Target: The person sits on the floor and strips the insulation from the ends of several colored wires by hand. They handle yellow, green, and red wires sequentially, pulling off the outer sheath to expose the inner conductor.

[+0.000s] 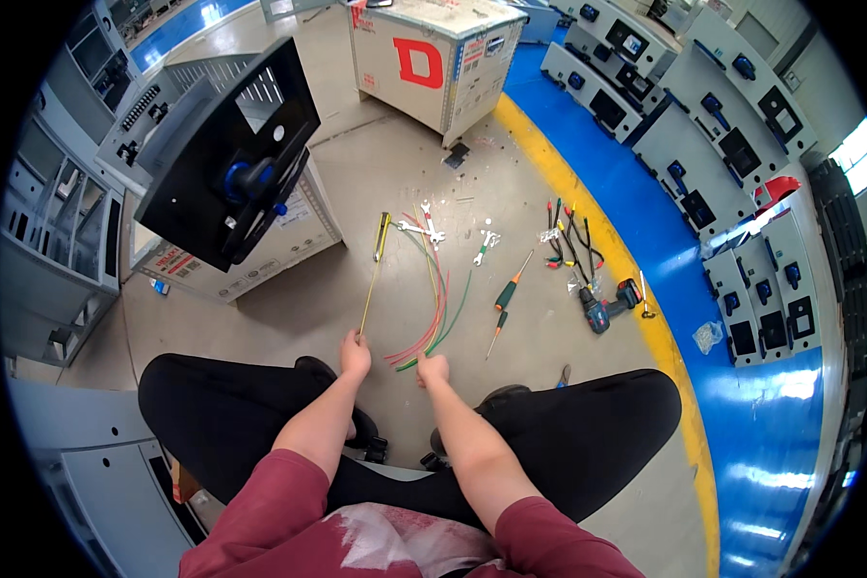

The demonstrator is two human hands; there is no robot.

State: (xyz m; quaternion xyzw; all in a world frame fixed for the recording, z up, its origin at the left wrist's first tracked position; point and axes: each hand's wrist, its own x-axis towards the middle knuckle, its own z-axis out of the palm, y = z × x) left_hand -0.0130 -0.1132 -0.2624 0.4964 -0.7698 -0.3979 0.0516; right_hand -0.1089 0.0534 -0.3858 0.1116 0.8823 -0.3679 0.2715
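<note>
1. A seated person in red sleeves and dark trousers is reaching down to the concrete floor (289, 308), both forearms extended between the knees.
2. The left hand (354, 354) is closing its grip on the near end of a yellow tape measure blade (368, 294); the pinch looks tight, though the fingertips are too small to make out.
3. The right hand (432, 369) is pinching the near ends of a bundle of coloured wires (437, 303), red, yellow and green, fanning away across the floor.
4. Judged from this, keeping the blade flat and parallel beside the wires, ends level, is what a true reading calls for.
5. Farther out, the tape's case (382, 236), wrenches (432, 228), two screwdrivers (507, 294) and a cordless drill (607, 305) are lying near the yellow floor line (588, 217).
</note>
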